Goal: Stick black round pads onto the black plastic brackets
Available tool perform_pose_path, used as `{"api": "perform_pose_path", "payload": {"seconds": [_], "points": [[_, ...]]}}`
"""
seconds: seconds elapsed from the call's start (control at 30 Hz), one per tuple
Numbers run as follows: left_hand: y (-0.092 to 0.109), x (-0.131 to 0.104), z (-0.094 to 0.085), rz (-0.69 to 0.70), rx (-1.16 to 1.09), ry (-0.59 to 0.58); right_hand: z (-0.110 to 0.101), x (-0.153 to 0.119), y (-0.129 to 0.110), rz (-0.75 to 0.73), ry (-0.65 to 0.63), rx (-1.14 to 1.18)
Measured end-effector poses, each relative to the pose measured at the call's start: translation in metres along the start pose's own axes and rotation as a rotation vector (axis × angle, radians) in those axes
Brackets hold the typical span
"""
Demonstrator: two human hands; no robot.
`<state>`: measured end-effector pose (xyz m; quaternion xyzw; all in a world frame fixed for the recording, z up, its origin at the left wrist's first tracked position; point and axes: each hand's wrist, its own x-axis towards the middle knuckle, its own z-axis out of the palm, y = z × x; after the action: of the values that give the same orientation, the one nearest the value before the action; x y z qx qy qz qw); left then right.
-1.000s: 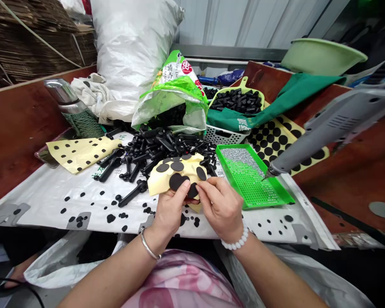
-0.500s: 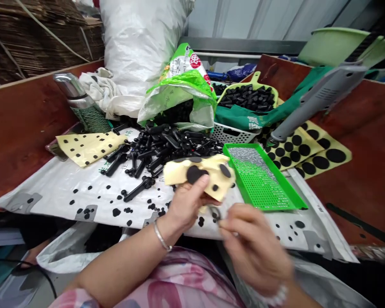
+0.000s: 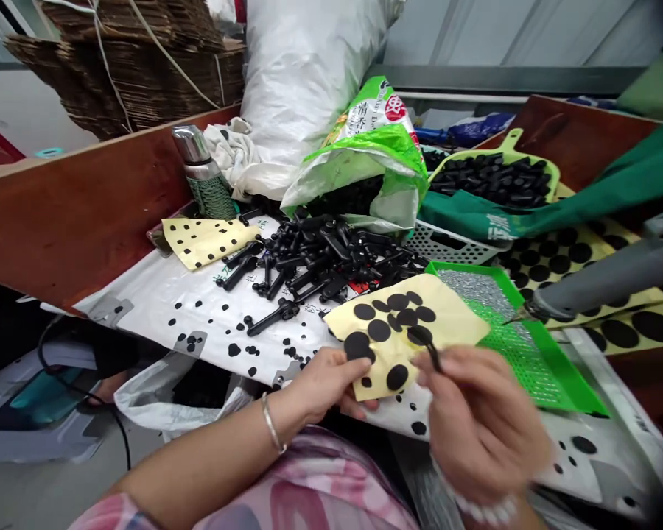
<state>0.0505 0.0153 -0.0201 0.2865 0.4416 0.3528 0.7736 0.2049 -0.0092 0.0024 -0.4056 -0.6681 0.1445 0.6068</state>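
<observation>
My left hand steadies the sheet so my right hand can pinch a black pad free.

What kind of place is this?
Likely a small workshop doing hand assembly: a bench heaped with black plastic parts, yellow sheets of black stick-on pads held in the left hand, a green sorting tray and flattened cartons stacked behind.
</observation>
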Motion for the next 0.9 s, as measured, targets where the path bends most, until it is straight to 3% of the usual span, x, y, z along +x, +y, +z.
{"api": "perform_pose_path", "payload": {"seconds": [0.03, 0.13, 0.2, 0.27, 0.4, 0.47, 0.57, 0.63, 0.77, 0.8, 0.9], "points": [[-0.002, -0.008, -0.004, -0.033, 0.047, 0.011, 0.015, 0.005, 0.009, 0.134, 0.076, 0.083], [-0.002, -0.031, -0.02, -0.137, 0.327, 0.028, 0.048, 0.014, 0.039, 0.607, 0.081, 0.338], [0.0, -0.045, -0.033, -0.09, 0.561, 0.01, 0.057, 0.014, 0.054, 0.731, 0.086, 0.403], [0.005, -0.055, -0.048, 0.107, 0.778, 0.088, 0.059, 0.011, 0.063, 0.765, 0.068, 0.39], [0.023, -0.053, -0.077, 0.69, 1.194, 0.642, 0.056, 0.007, 0.06, 0.774, 0.033, 0.335], [0.03, -0.043, -0.09, 0.812, 1.345, 0.793, 0.054, 0.007, 0.051, 0.728, 0.081, 0.289], [0.034, -0.026, -0.104, 0.738, 1.344, 0.773, 0.05, 0.008, 0.03, 0.541, 0.199, 0.244], [0.035, -0.019, -0.11, 0.696, 1.279, 0.746, 0.051, 0.007, 0.016, 0.454, 0.193, 0.329], [0.036, -0.018, -0.114, 0.672, 1.121, 0.72, 0.064, 0.001, 0.008, 0.661, -0.093, 0.596], [0.037, -0.02, -0.114, 0.659, 1.053, 0.699, 0.068, 0.0, 0.011, 0.72, -0.124, 0.639], [0.039, -0.027, -0.108, 0.586, 0.818, 0.58, 0.072, 0.001, 0.024, 0.839, -0.063, 0.71]]}}
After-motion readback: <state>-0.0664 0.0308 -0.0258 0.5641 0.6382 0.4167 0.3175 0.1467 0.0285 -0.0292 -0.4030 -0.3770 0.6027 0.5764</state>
